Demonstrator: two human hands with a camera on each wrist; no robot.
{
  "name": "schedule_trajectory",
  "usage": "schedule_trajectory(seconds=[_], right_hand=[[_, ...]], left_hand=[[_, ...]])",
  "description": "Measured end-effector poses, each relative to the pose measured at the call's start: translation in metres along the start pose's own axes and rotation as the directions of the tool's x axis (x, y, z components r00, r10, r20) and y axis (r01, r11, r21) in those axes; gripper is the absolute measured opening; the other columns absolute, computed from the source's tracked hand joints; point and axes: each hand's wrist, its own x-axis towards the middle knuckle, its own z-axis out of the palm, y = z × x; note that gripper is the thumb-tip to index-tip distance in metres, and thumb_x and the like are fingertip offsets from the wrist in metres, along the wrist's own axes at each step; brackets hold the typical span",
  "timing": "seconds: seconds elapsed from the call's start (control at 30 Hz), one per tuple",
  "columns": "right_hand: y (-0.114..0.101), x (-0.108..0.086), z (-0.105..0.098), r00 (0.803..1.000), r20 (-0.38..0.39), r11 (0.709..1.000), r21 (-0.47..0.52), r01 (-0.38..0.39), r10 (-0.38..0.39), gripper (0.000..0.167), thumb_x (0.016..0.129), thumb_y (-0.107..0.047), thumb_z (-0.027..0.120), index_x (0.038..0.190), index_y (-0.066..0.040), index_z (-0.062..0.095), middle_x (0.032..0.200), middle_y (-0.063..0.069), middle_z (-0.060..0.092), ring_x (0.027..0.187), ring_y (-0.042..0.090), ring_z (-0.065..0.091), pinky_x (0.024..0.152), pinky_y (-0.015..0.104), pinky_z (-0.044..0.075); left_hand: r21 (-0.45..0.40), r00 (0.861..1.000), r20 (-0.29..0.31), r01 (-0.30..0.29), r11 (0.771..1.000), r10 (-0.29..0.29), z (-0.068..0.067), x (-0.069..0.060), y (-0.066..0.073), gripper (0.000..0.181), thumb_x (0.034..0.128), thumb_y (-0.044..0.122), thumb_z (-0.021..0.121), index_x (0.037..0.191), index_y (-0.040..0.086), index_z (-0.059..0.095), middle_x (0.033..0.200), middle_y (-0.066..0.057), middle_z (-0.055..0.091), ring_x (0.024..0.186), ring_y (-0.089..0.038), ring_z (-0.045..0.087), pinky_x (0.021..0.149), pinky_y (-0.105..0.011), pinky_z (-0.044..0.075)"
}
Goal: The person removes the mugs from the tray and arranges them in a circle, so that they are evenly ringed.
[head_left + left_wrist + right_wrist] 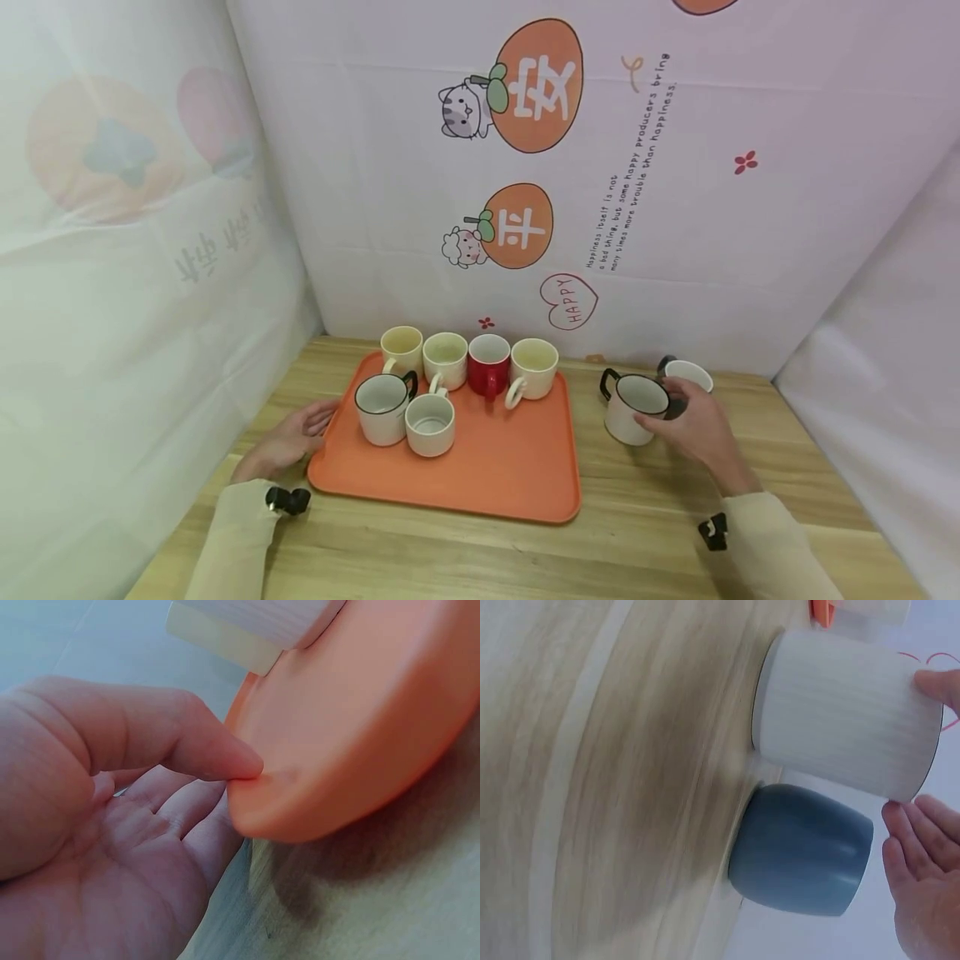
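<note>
Table (390,558) here is light wood, grain running crosswise, pushed up against a white back sheet (375,208). Sheet carries orange fruit prints, little cartoon animals, a line of English text and a red heart (570,302) reading HAPPY. Left sheet (127,333) at 9 o'clock: white, faint mirrored print. Right sheet (892,333) at 3: creased white.

Orange tray (510,475) sits on the wood left of centre, six mugs on it. Far edge, 11 round to 2 o'clock: yellowish mug (402,358), pale mug (446,372), red mug (478,379), cream mug (537,382). At 10, a black-rimmed mug (381,425); small white mug (431,440) just beside it, near tray centre.

Left hand (292,435) at tray's 9 o'clock, pinching the rim: thumb on top, other fingers at the outer side.

Right hand (697,421) off the tray at 3, grasping a white mug (626,427) near its top, thumb one side, fingertips the other. Black rim, black handle toward 10. Can't tell if its base touches wood. Grey-blue mug (802,851) stands at its 2 o'clock, just beside, partly behind the hand.

Pale sleeves (772,542) both arms, small black gadget (714,531) at each cuff.
</note>
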Motion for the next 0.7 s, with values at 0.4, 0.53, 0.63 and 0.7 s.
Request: schedule_trajectory(seconds=[0.4,0.53,0.63,0.7], right_hand=[[-0.0009,0.0033,0.0073,0.996,-0.082,0.998,-0.051,-0.032,0.027,0.074,0.076,-0.040,0.093,0.127,0.006,0.066,0.119,0.031,0.072,0.109,0.048,0.067,0.092,0.065,0.049],[-0.0018,0.0039,0.0073,0.994,-0.100,0.998,-0.047,-0.040,0.036,0.071,0.076,-0.038,0.094,0.125,0.005,0.066,0.117,0.030,0.073,0.109,0.047,0.068,0.092,0.063,0.049],[-0.0009,0.0056,0.0075,0.994,-0.108,0.999,-0.040,-0.038,0.033,0.072,0.076,-0.037,0.094,0.126,0.006,0.066,0.118,0.032,0.073,0.110,0.048,0.068,0.093,0.063,0.049],[0.0007,0.0069,0.0079,0.993,-0.108,0.998,-0.037,-0.044,0.040,0.074,0.076,-0.037,0.094,0.128,0.007,0.065,0.120,0.032,0.072,0.112,0.049,0.067,0.094,0.064,0.049]], left_hand=[[-0.022,1.000,0.003,0.001,1.000,-0.001,0.0001,0.0006,-0.0017,0.080,0.0935,-0.011,0.053,0.165,-0.010,0.017,0.172,-0.034,0.018,0.160,-0.053,0.017,0.113,-0.021,0.047],[-0.010,1.000,-0.004,0.003,1.000,-0.003,-0.0001,0.0005,-0.0006,0.079,0.0934,-0.012,0.053,0.164,-0.010,0.017,0.172,-0.034,0.019,0.160,-0.053,0.017,0.119,-0.032,0.045],[-0.006,1.000,-0.007,0.010,1.000,-0.010,0.0002,0.0001,0.0003,0.079,0.0936,-0.012,0.053,0.164,-0.010,0.018,0.172,-0.033,0.019,0.160,-0.052,0.017,0.121,-0.039,0.043],[-0.007,1.000,-0.007,0.014,1.000,-0.014,0.0005,-0.0004,0.0009,0.079,0.0936,-0.012,0.053,0.164,-0.010,0.018,0.172,-0.033,0.019,0.160,-0.052,0.017,0.121,-0.040,0.043]])
